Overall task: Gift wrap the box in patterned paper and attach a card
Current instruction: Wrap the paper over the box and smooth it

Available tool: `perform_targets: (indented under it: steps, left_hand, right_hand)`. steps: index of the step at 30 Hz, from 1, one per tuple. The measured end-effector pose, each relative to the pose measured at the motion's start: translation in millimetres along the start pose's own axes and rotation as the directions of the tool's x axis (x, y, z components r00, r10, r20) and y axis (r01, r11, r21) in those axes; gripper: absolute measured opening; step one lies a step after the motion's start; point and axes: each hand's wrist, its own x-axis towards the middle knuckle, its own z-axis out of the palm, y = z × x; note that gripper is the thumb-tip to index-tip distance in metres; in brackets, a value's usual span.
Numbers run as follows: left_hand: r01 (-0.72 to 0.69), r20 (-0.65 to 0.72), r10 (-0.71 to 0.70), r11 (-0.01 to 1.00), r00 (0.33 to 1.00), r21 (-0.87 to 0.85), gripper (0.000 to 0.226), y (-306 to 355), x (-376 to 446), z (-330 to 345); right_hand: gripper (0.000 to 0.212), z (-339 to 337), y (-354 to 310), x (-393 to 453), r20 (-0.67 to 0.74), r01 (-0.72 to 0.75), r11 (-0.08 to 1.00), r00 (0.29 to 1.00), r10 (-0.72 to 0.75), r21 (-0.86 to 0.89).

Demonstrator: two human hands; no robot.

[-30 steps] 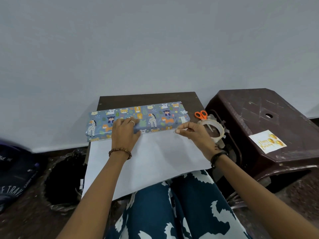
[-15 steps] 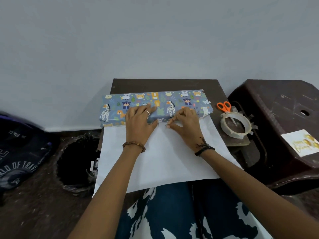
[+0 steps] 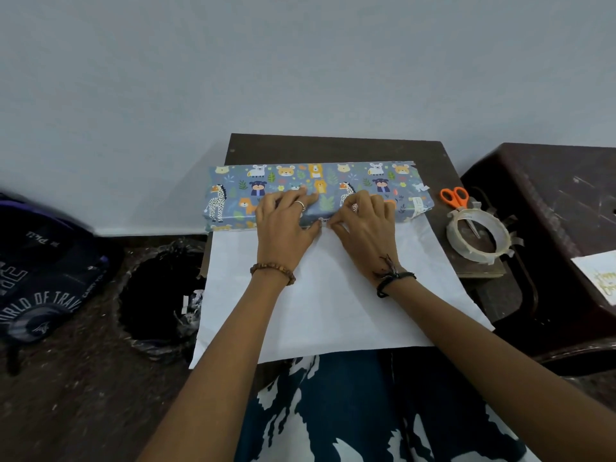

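The long box (image 3: pixel 316 185), covered in blue animal-print paper, lies across the small dark table (image 3: pixel 333 146). The paper's white underside (image 3: pixel 333 301) spreads from the box's near edge toward my lap. My left hand (image 3: pixel 283 225) rests flat on the box's top and near side, fingers straight. My right hand (image 3: pixel 365 221) sits just right of it with curled fingers. Its thumb and forefinger pinch a small, barely visible piece of tape against the near edge, where the two thumbs meet. The white card (image 3: pixel 600 278) with gold lettering lies on the brown stool (image 3: pixel 550 201) at the right.
Orange-handled scissors (image 3: pixel 455 196) and a roll of clear tape (image 3: pixel 478 241) lie on the table's right side. A bin lined with a black bag (image 3: pixel 156 288) stands on the floor to the left. A dark backpack (image 3: pixel 43 278) lies further left. A grey wall rises close behind the table.
My right hand has come left from beside the tape roll to the middle of the box's near edge, next to my left hand. The left hand has stayed on the box.
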Motion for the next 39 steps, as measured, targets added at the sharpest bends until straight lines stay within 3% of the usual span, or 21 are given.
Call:
perform_targets:
  steps: [3,9,14,18,25,29,34,39]
  left_hand:
    - [0.012,0.028,-0.012,1.000,1.000,0.004,0.048,1,1,-1]
    - [-0.013,0.011,0.013,1.000,1.000,0.024,0.048,2,1,-3]
    - [-0.069,-0.087,0.088,0.977,0.992,0.204,0.050,8,-1,3]
    - [-0.041,-0.078,0.063,0.967,0.995,0.250,0.048,10,1,8]
    - [-0.030,-0.033,0.040,0.963,0.999,0.269,0.046,14,0,8]
    - [-0.069,-0.019,0.081,0.935,0.997,0.347,0.046,14,0,6]
    - [-0.156,0.042,0.162,0.801,0.986,0.578,0.046,7,1,6]
    - [-0.179,0.144,0.114,0.780,0.983,0.599,0.043,15,6,3]
  right_hand:
    - [0.009,2,1,-1,-0.032,0.076,0.991,0.996,-0.080,-0.106]
    - [0.035,-7,1,6,0.055,-0.035,0.988,0.998,0.027,0.151]
    - [0.045,-15,-1,13,0.082,-0.079,0.982,0.994,0.066,0.173]
    - [0.057,-19,-4,17,0.125,-0.096,0.985,0.989,0.079,0.143]
    - [0.050,-28,-3,31,0.234,-0.144,0.981,0.966,0.110,0.130]
    - [0.047,-35,-2,39,0.349,-0.144,0.981,0.933,0.090,0.133]
    - [0.037,-43,10,38,0.458,-0.216,0.956,0.883,0.105,0.198]
    - [0.053,-71,16,22,0.611,-0.303,0.888,0.791,0.031,0.347]
